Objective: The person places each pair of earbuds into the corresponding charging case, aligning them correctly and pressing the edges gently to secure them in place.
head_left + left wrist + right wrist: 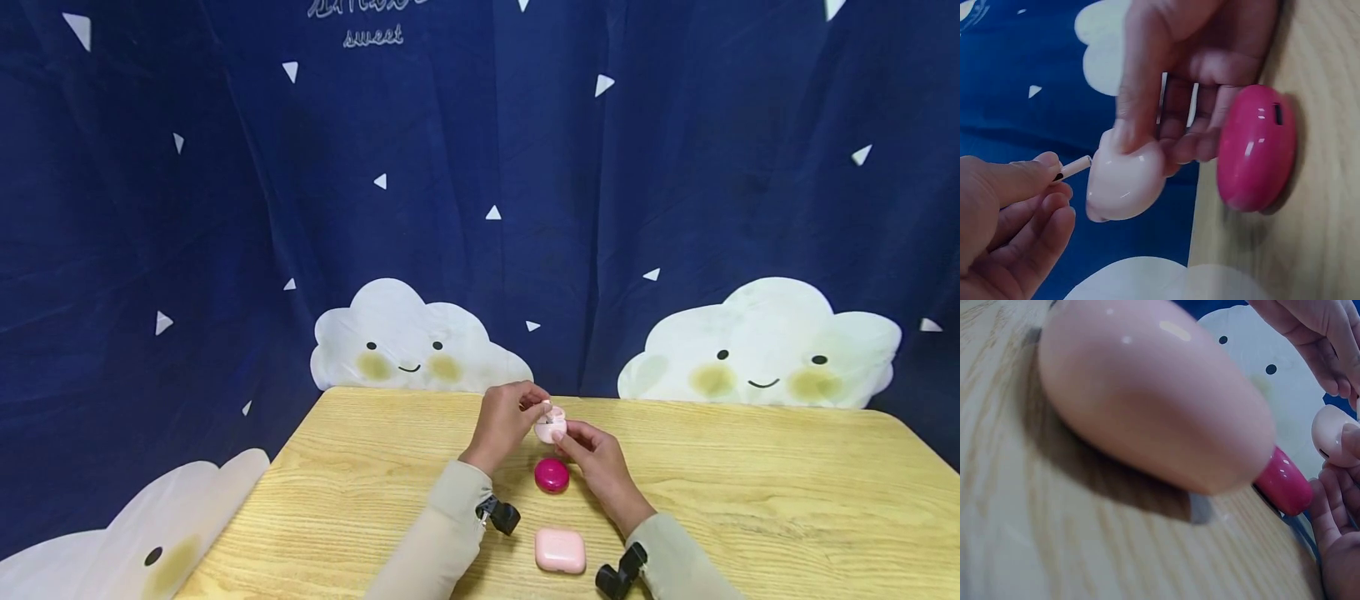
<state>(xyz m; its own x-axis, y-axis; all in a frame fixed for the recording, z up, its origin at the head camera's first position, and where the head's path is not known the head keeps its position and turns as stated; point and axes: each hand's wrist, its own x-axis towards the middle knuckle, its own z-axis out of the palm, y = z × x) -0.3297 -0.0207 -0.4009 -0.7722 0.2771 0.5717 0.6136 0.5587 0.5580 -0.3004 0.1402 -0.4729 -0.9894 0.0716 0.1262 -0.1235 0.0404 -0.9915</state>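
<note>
My right hand grips a round pale pink earbud case, its lid raised in the head view, with the thumb pressed on its shell. Between thumb and fingertips, my left hand pinches a small earbud with a white stem. The stem's end points at the case, right at its edge in the left wrist view. Below the hands, a glossy magenta round case rests on the table, closed. My right hand's lower fingers lie close beside it in the left wrist view.
Nearer to me on the wooden table lies a closed light pink rectangular case, between my forearms. It fills much of the right wrist view. Behind the table's far edge hangs a dark blue curtain with clouds and triangles.
</note>
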